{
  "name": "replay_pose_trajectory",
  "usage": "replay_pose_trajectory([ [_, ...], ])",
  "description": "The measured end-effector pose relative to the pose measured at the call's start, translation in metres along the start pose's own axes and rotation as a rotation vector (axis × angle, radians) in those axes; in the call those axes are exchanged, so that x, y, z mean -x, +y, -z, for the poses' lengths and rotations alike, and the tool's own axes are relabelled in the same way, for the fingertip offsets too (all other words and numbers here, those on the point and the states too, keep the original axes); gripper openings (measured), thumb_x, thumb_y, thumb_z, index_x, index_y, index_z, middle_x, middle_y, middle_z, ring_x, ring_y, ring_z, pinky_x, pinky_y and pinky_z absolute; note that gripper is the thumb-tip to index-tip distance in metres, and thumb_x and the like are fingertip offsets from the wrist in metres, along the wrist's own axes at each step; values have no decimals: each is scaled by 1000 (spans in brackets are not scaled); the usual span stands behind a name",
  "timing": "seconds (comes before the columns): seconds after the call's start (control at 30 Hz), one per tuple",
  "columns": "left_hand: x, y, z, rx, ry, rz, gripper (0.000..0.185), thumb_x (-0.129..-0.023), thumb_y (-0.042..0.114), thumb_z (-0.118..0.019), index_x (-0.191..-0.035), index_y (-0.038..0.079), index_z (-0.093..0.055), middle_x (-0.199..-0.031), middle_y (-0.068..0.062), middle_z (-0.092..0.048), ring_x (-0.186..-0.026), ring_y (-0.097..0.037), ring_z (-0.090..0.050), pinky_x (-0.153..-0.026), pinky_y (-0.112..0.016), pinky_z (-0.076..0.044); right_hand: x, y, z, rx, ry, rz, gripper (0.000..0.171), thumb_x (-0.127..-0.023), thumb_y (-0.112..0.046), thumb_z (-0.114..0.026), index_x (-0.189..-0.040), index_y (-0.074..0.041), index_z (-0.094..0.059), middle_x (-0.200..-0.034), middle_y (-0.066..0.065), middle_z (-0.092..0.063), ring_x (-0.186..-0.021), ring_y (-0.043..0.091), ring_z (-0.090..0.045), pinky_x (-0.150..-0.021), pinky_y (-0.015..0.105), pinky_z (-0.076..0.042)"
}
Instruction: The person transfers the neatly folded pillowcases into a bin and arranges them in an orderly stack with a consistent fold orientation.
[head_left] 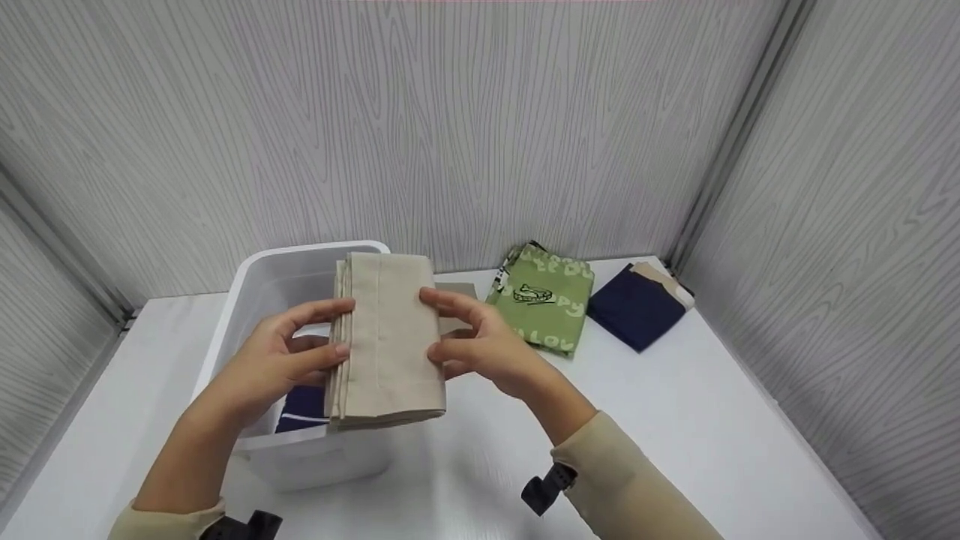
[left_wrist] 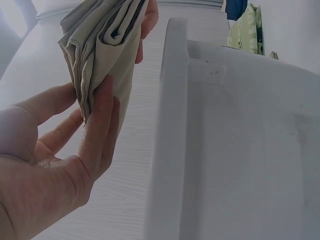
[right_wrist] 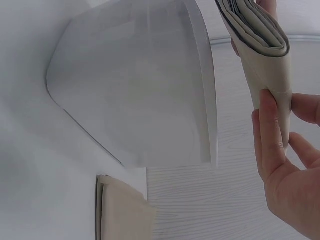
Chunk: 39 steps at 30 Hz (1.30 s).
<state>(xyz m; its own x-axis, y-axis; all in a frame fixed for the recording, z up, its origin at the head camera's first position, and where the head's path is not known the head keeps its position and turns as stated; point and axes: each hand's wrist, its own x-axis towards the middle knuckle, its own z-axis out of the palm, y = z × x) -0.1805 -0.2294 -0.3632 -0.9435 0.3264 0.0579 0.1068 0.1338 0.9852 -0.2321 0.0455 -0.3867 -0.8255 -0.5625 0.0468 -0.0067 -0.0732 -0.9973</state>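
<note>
Both hands hold a folded beige cloth (head_left: 394,337), raised with its long sides upright, over the right side of a white plastic bin (head_left: 238,296). My left hand (head_left: 277,356) pinches the layered left edge between thumb and fingers. On the opposite edge, the right hand (head_left: 487,345) grips the smooth fold the same way. Several stacked layers of the cloth (left_wrist: 102,45) show in the left wrist view, and its rolled-looking end shows in the right wrist view. Inside the bin lies a navy cloth (head_left: 304,409) with a white stripe, partly hidden by the held cloth.
A green folded cloth (head_left: 551,300) with pale lettering lies right of the bin on the white table (head_left: 600,420). Beyond it is a navy folded cloth (head_left: 637,307) with a beige part. Another beige folded cloth (right_wrist: 125,210) lies beside the bin. Grey wood-grain panels (head_left: 450,135) enclose the table.
</note>
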Motion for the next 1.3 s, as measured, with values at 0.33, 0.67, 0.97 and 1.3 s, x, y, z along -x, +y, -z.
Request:
replay_pose_trajectory([
  [0.33, 4, -4, 6, -12, 8, -1, 61, -95, 9, -66, -150, 1, -39, -146, -22, -36, -107, -20, -66, -81, -37, -60, -7, 5, -7, -17, -4, 1, 74, -81, 6, -68, -148, -16, -47, -142, 10, -48, -102, 26, -66, -74, 41, -61],
  [0.67, 6, -4, 11, -40, 24, -5, 61, -95, 8, -67, -149, 0, -40, -145, -22, -36, -106, -19, -67, -79, -36, -60, -13, 3, -13, -33, -3, -18, 75, -80, 7, -68, -148, -16, -47, -144, 8, -48, -101, 25, -65, -74, 40, -61],
  [0.97, 7, -6, 21, -101, 36, 10, 61, -95, 13, -68, -149, 2, -41, -144, -21, -39, -105, -18, -66, -79, -35, -60, -21, 3, -20, -40, -5, -32, 75, -80, 7, -68, -148, -18, -48, -148, 5, -45, -98, 24, -62, -77, 43, -61],
  [1.3, 7, -8, 26, -109, 36, 27, 62, -95, 13, -69, -149, 4, -41, -145, -20, -38, -106, -18, -66, -80, -36, -60, -25, 5, -24, -43, 15, -57, 74, -80, 8, -68, -146, -20, -51, -144, 5, -47, -103, 26, -62, -78, 44, -60],
])
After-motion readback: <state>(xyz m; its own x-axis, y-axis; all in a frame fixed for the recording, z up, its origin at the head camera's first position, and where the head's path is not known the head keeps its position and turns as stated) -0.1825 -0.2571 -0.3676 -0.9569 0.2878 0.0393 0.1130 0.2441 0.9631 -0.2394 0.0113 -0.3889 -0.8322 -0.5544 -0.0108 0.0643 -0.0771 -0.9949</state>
